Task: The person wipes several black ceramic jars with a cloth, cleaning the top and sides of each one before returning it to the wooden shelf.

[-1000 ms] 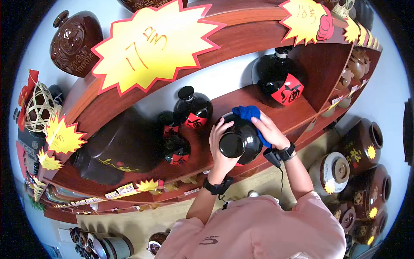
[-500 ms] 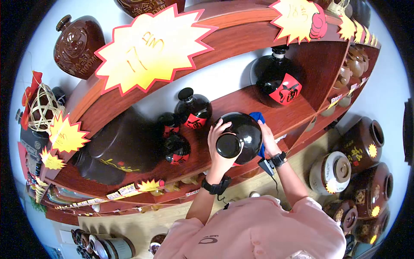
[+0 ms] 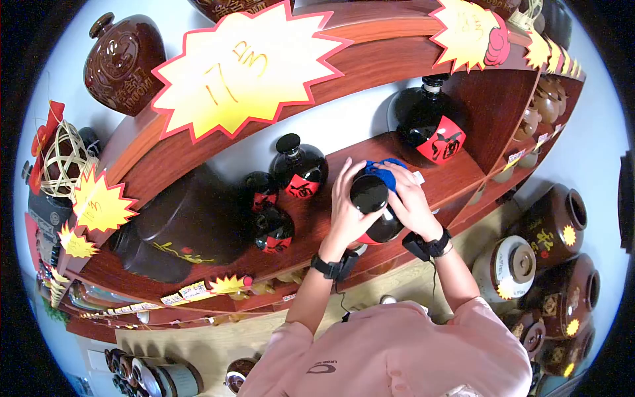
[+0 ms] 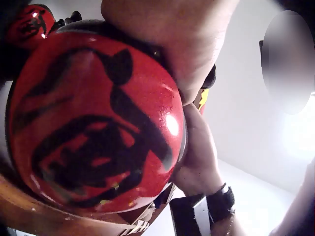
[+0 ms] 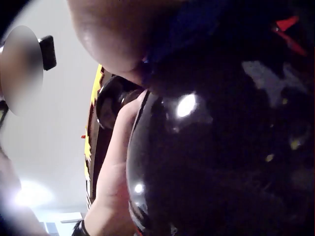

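Both hands are on a glossy black round bottle (image 3: 370,192), its flat round end facing up toward the head camera. My left hand (image 3: 345,213) grips it from the left, fingers and thumb curled around that end. On the other side my right hand (image 3: 415,208) holds a bunched blue cloth (image 3: 387,172) against the bottle. The left wrist view is mostly filled by the bottle's red label (image 4: 98,123) with black brushwork. Close up in the right wrist view is the dark shiny curve of the bottle, with the blue cloth (image 5: 189,27) in shadow above it.
On the wooden shelf (image 3: 380,153), smaller black bottles (image 3: 297,169) stand left of the hands and a large one (image 3: 428,122) behind them. A star-shaped price sign (image 3: 248,73) hangs from the upper board. Big jars (image 3: 506,264) line the floor at right.
The bottle has turned in the hands, its round end shifting up and to the right. My right hand and the cloth have moved from the bottle's right side back toward its far side.
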Motion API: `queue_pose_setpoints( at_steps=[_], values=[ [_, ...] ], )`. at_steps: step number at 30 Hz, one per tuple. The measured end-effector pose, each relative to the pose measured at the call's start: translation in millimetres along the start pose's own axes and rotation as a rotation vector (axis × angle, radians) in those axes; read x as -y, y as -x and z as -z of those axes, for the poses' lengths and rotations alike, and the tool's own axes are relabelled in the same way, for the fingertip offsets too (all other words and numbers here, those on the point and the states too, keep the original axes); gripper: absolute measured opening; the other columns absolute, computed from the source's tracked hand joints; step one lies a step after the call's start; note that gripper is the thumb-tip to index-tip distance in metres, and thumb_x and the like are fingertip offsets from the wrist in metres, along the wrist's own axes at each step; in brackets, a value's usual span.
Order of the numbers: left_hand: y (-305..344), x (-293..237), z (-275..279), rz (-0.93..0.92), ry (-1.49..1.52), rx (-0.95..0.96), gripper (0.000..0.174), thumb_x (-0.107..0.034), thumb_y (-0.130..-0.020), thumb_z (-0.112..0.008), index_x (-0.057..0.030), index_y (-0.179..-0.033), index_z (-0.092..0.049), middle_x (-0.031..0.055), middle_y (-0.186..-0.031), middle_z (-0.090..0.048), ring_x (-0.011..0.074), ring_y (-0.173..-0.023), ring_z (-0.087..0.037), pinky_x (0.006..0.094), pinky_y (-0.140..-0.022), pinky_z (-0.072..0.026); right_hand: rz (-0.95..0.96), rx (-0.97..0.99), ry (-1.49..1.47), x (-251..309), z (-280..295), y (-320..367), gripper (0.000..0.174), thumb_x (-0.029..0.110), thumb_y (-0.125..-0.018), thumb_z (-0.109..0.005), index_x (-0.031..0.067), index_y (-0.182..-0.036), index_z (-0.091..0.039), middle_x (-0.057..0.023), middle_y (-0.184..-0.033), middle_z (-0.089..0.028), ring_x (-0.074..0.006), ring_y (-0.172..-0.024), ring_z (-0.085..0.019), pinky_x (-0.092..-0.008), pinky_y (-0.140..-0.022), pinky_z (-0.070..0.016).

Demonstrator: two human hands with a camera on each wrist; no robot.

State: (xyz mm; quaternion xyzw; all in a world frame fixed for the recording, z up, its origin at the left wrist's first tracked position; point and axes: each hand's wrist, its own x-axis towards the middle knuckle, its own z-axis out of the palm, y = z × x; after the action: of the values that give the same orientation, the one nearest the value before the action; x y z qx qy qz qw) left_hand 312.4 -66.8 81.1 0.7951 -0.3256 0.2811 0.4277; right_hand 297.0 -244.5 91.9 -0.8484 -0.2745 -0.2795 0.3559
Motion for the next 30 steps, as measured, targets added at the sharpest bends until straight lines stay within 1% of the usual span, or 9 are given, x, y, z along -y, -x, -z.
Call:
queue_pose_setpoints(
  at_steps=[4,7,11,13,16,19,25,28,30],
  values=[
    [-14.7,15.0,-6.8,-0.046,0.032,0.042,0.073,-0.024,-0.069,-0.08,-0.0039,-0.131,-0.046,0.0161,-0.137,-0.045,0.0385,-0.135,-0.034,0.0497,-0.11,-0.0295,-0.066,-0.047,-0.029,-10.2,-3.7,-0.4,0.043,0.015,-0.088,-0.051,-0.001,-0.127,-0.051,-0.0241,-0.126,-0.054,-0.0402,-0.124,-0.045,-0.0482,-0.107,-0.0319],
    [-20.9,15.9,-7.4,-0.042,0.078,0.036,0.065,-0.026,-0.071,-0.079,-0.0045,-0.126,-0.051,0.0155,-0.135,-0.047,0.0386,-0.134,-0.036,0.0496,-0.109,-0.0309,-0.119,-0.01,-0.093,-13.2,1.0,0.7,0.048,0.012,-0.083,-0.053,-0.001,-0.13,-0.047,-0.0228,-0.133,-0.049,-0.0377,-0.129,-0.042,-0.0454,-0.11,-0.0291],
    [-27.0,20.4,-12.7,-0.026,0.055,0.051,0.059,-0.026,-0.073,-0.079,-0.0041,-0.123,-0.055,0.0153,-0.133,-0.049,0.0376,-0.133,-0.037,0.0479,-0.11,-0.0309,-0.365,0.116,-0.779,-26.1,15.6,-0.1,0.063,0.002,-0.074,-0.055,0.003,-0.135,-0.039,-0.0162,-0.148,-0.036,-0.0283,-0.138,-0.033,-0.0383,-0.116,-0.0191],
    [-31.4,20.3,-13.8,-0.01,0.053,0.084,0.06,-0.023,-0.074,-0.079,-0.0025,-0.123,-0.054,0.0155,-0.133,-0.049,0.0353,-0.133,-0.038,0.0446,-0.112,-0.0294,-0.182,0.163,-0.683,-48.3,19.5,6.1,0.058,0.001,-0.078,-0.059,0.0034,-0.135,-0.045,-0.0176,-0.15,-0.035,-0.028,-0.139,-0.032,-0.0382,-0.116,-0.0208],
    [-34.9,24.4,-18.1,-0.014,0.027,0.106,0.055,-0.024,-0.074,-0.079,-0.0019,-0.12,-0.057,0.0163,-0.131,-0.05,0.0351,-0.131,-0.04,0.0444,-0.111,-0.0302,-0.222,0.152,-0.752,-59.7,23.5,12.3,0.049,0.006,-0.085,-0.063,0.0032,-0.132,-0.052,-0.0183,-0.149,-0.036,-0.0298,-0.139,-0.034,-0.0387,-0.115,-0.0231],
    [-39.8,31.3,-24.9,-0.008,0.043,0.139,0.051,-0.024,-0.074,-0.079,-0.0012,-0.116,-0.059,0.0175,-0.13,-0.05,0.035,-0.127,-0.044,0.0444,-0.11,-0.0322,-0.257,0.07,-0.479,-63.2,15.0,20.8,0.041,0.016,-0.091,-0.062,0.0028,-0.129,-0.056,-0.0188,-0.145,-0.042,-0.032,-0.136,-0.038,-0.0397,-0.113,-0.0263],
    [-39.0,26.5,-25.1,-0.005,0.044,0.055,0.053,-0.027,-0.073,-0.08,0.0004,-0.113,-0.059,0.0178,-0.125,-0.052,0.034,-0.117,-0.052,0.0414,-0.102,-0.0411,-0.177,-0.131,-0.468,-54.0,-12.4,30.2,0.046,0.018,-0.091,-0.06,0.0023,-0.133,-0.051,-0.0182,-0.144,-0.039,-0.0328,-0.134,-0.037,-0.0405,-0.113,-0.0265],
    [-33.4,11.8,-24.0,0.113,-0.019,-0.082,0.056,-0.03,-0.075,-0.08,0.0042,-0.112,-0.057,0.0209,-0.116,-0.055,0.0364,-0.111,-0.055,0.0429,-0.096,-0.0447,-0.194,-0.192,-0.469,-55.4,-18.1,32.1,0.045,0.016,-0.091,-0.059,0.0018,-0.132,-0.051,-0.0187,-0.142,-0.041,-0.0329,-0.133,-0.038,-0.0402,-0.112,-0.0272],
    [-25.1,-3.5,-26.5,0.273,-0.164,-0.026,0.055,-0.031,-0.078,-0.077,0.0066,-0.112,-0.055,0.0236,-0.111,-0.056,0.0388,-0.107,-0.056,0.0451,-0.092,-0.0457,-0.228,-0.25,-0.429,-61.8,-27.2,36.6,0.044,0.014,-0.091,-0.058,0.001,-0.132,-0.051,-0.0197,-0.14,-0.043,-0.0324,-0.132,-0.039,-0.0394,-0.111,-0.0282]
  ],
)
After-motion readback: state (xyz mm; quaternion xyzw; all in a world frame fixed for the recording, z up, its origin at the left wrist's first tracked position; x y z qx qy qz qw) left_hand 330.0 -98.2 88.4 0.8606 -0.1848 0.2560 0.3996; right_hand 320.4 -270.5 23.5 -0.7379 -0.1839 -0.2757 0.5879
